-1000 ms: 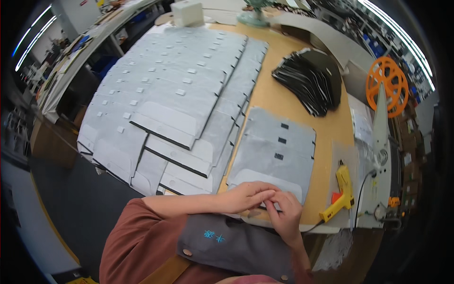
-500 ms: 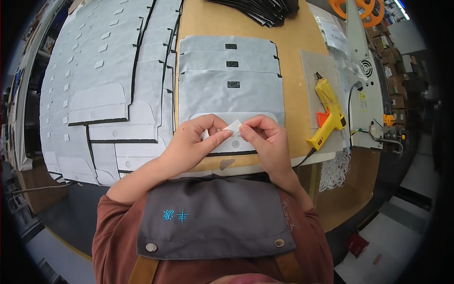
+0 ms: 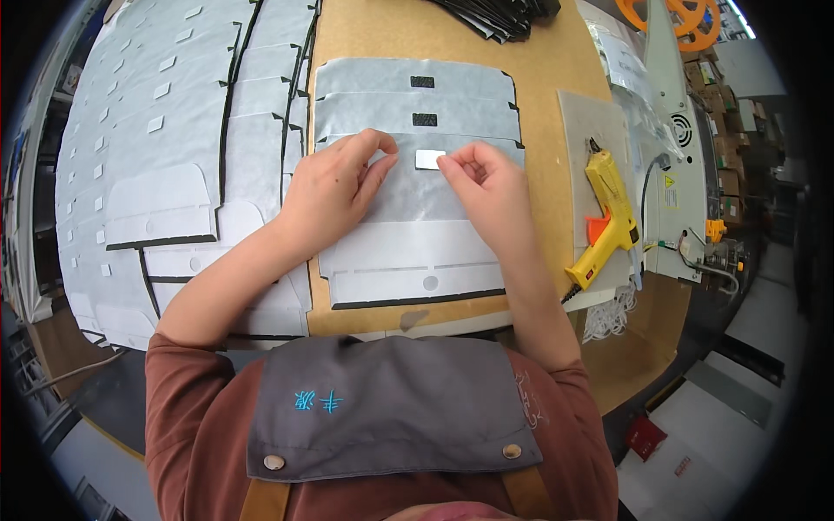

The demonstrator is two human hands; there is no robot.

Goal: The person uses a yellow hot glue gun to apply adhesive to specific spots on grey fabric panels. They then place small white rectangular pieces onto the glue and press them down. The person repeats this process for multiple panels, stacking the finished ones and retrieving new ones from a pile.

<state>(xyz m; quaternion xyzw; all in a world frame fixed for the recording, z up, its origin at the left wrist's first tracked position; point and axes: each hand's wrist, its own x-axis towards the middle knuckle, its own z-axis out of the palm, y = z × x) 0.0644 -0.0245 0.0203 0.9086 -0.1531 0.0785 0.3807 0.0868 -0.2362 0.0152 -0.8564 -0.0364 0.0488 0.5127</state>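
Observation:
My right hand [image 3: 492, 191] pinches the right edge of a small white rectangular patch [image 3: 429, 160] between thumb and forefinger. That patch lies over or just above the black patch of the nearest grey sheet [image 3: 391, 195], with a dark line showing along its lower edge. To its left, my left hand [image 3: 334, 182] hovers over the same sheet, thumb and forefinger curved with a small gap and nothing visible between them. Farther up, two overlapped sheets each carry a black textured patch [image 3: 424, 120]. A white flap [image 3: 391, 247] with a round spot and a black edge is at the near end.
Overlapping grey sheets with white tabs [image 3: 156, 124] cover the left side of the table. On the right, a yellow glue gun [image 3: 611, 208] lies on a pale board [image 3: 573, 113]. A black stack [image 3: 508, 17] sits at the back, and a grey machine [image 3: 682, 200] stands far right.
Both hands have moved away from me, from the white flap up to the nearest sheet's black patch, and have parted. The small white piece is now in the right hand only, laid flat.

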